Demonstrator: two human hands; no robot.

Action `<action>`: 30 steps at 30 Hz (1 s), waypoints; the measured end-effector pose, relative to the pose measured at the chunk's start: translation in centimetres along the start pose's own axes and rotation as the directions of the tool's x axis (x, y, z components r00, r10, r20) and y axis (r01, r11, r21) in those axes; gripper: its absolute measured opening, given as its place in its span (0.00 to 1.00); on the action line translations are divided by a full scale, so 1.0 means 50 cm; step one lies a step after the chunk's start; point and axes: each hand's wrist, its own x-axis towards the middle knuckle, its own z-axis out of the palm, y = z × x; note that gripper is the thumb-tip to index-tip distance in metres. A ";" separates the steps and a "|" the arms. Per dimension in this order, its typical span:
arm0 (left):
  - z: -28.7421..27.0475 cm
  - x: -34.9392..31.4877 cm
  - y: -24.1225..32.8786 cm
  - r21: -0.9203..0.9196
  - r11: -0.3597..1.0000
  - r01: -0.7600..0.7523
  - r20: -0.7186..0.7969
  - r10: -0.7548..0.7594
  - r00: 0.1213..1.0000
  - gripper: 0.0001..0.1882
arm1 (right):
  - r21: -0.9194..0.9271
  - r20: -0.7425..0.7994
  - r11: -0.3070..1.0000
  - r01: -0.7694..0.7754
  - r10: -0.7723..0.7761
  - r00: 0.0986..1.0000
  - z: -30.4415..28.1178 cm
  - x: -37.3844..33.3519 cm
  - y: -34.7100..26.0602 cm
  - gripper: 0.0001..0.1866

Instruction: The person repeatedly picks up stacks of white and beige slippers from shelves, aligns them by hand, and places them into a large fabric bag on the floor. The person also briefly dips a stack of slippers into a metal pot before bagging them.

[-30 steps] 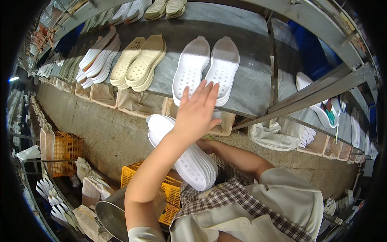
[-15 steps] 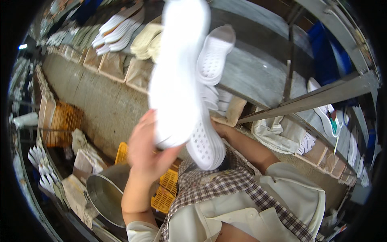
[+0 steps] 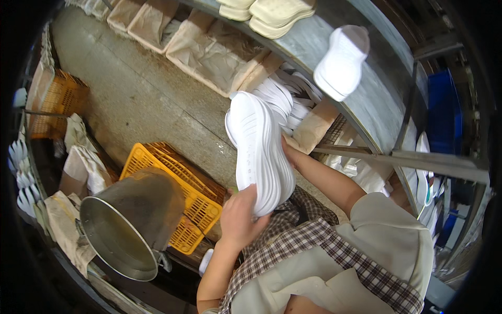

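A thick stack of white shoe soles [image 3: 260, 152], nested one on another, is held tilted in front of my body. My left hand [image 3: 241, 215] is closed around its near end, with the thumb along the lower edge and the fingers at the left side. At the stack's right side is my right hand [image 3: 287, 153], mostly hidden behind the soles; its wrist and edge show, and it supports the stack. Another white sole pile [image 3: 342, 65] lies apart on the grey table [image 3: 384, 99], beyond my right forearm.
Cream soles [image 3: 282, 18] sit at the table's far edge. Below it stand lined bins [image 3: 209, 57], one holding white soles [image 3: 277, 97]. To the left are a large metal pot [image 3: 117, 238] and yellow crates [image 3: 196, 225]. A metal bar [image 3: 439, 165] crosses at right.
My left hand has come down from high in front of me, bringing white soles onto the stack by my right hand. The view has swung, showing more of the floor and pot.
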 end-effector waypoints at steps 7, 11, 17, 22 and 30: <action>0.235 0.191 -0.188 -0.261 0.965 -0.001 -0.008 -0.001 1.000 0.51 | -0.083 -0.300 0.996 -0.035 0.009 0.954 -0.268 0.184 -0.007 0.37; 0.456 0.352 -0.327 -0.480 0.875 -0.057 -0.121 -0.002 0.993 0.43 | -0.251 -0.517 0.968 -0.012 -0.123 0.847 -0.502 0.271 -0.089 0.38; 0.816 0.513 -0.438 -0.809 0.569 0.145 0.092 -0.121 0.988 0.46 | -0.560 -0.723 0.796 -0.230 -0.333 0.605 -0.854 0.243 -0.209 0.39; 1.019 0.559 -0.483 -0.654 0.546 0.524 0.534 -0.158 0.831 0.49 | -0.671 -0.740 0.382 -0.635 -0.293 0.605 -1.023 0.311 -0.274 0.42; 0.952 0.441 -0.452 -0.606 0.731 0.314 0.355 -0.105 0.929 0.28 | -0.746 -0.558 0.634 -0.202 -0.430 0.710 -1.138 0.436 -0.039 0.38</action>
